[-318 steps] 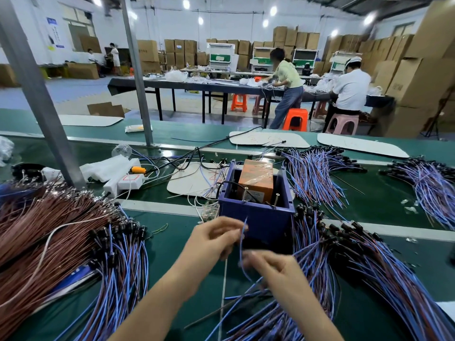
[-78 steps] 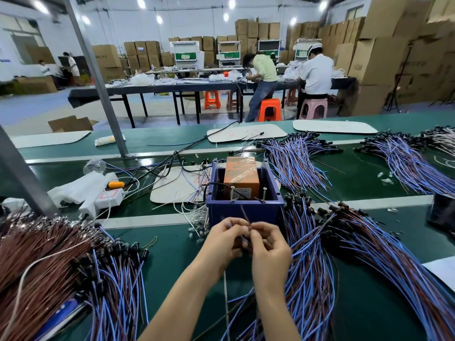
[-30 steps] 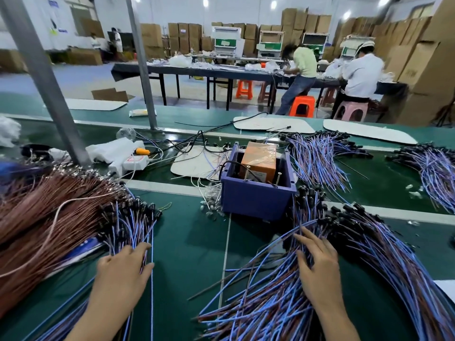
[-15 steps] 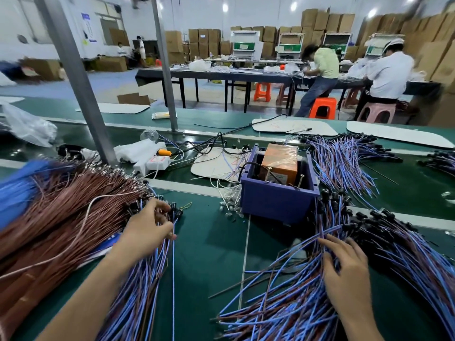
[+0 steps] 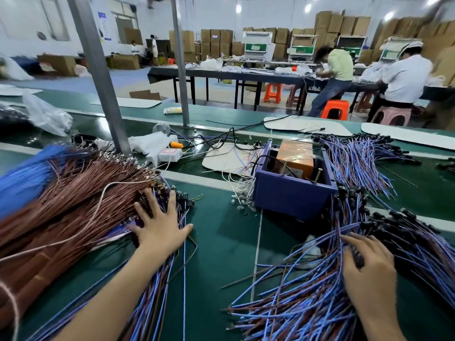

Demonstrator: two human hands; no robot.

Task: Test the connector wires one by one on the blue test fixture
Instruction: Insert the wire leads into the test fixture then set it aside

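Observation:
The blue test fixture (image 5: 293,196), an open box with an orange block (image 5: 295,159) and upright pins inside, stands on the green bench at centre right. My left hand (image 5: 160,227) lies flat with spread fingers on the left pile of blue-and-brown connector wires (image 5: 152,286), near their black connector ends. My right hand (image 5: 369,264) rests on the right pile of connector wires (image 5: 307,299) in front of the fixture, fingers slightly bent among the strands. Whether it pinches a single wire cannot be made out.
A thick bundle of brown wires (image 5: 61,205) fills the left. More blue wire bundles (image 5: 357,158) lie behind the fixture. A white power strip (image 5: 170,153), loose cables and a steel post (image 5: 103,77) stand behind. Other people work at far tables.
My left hand has slid forward and flattened on the left wire pile, fingers now spread. My right hand stays on the right pile. The view has swung left.

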